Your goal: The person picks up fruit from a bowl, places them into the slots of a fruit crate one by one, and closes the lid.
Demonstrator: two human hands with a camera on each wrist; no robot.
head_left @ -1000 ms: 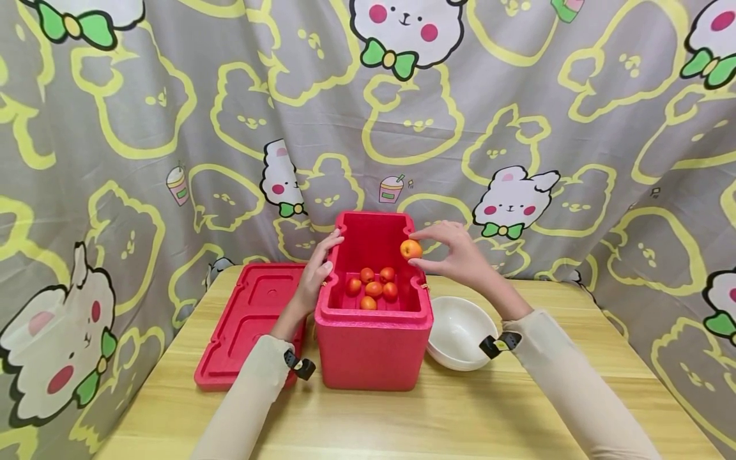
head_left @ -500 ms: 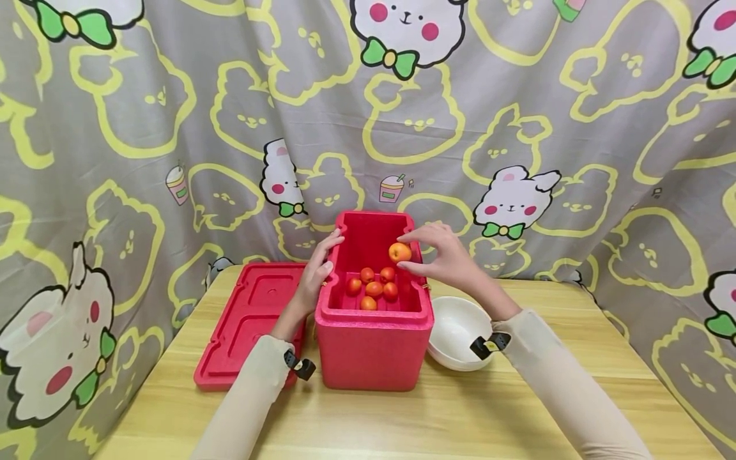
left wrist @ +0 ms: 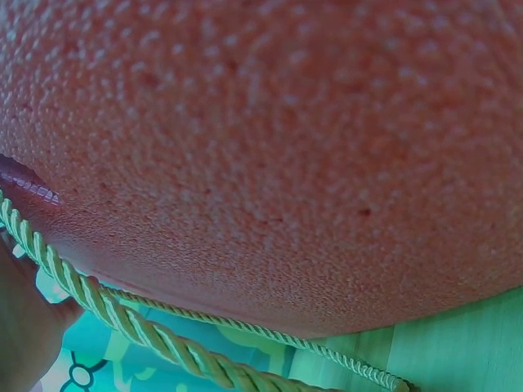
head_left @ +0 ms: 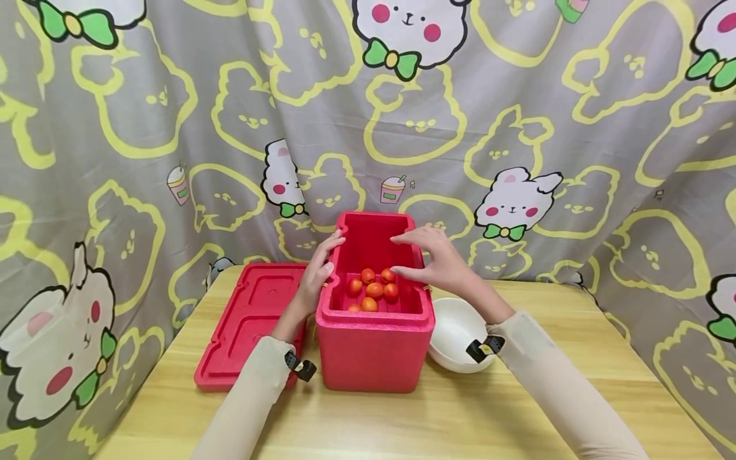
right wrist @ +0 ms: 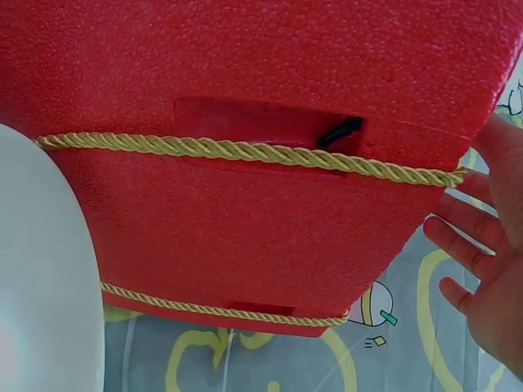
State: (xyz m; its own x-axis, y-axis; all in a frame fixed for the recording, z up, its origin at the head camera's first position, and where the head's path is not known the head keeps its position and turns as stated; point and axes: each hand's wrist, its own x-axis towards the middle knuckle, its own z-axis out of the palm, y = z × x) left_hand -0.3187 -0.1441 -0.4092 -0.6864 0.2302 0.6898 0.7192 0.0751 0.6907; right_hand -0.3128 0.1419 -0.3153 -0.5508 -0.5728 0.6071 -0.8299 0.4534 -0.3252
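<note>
A tall red foam box (head_left: 376,358) stands uncovered, with several small, round orange-red fruits (head_left: 374,290) on its floor. Along its left side lies my left hand (head_left: 316,271), fingers extended and fingertips at the rim. My right hand (head_left: 434,259) hovers over the right rim, thumb and fingers spread apart with nothing between them. The right wrist view shows that right hand (right wrist: 494,269) beside the box's upper edge. Red box wall (left wrist: 270,163) fills most of the left wrist view; part of the left hand (left wrist: 29,327) appears at its lower left.
A white bowl (head_left: 458,332) sits close against the box's right side, partly behind the right wrist. On the left lies the red lid (head_left: 253,319), underside up. Twisted gold rope (right wrist: 245,151) runs along the box's side. A patterned curtain (head_left: 230,128) hangs behind the wooden table (head_left: 368,428).
My right hand has moved left over the box and let go of the fruit it pinched. Another fruit now shows at the near left of the box floor. The left hand has stayed still.
</note>
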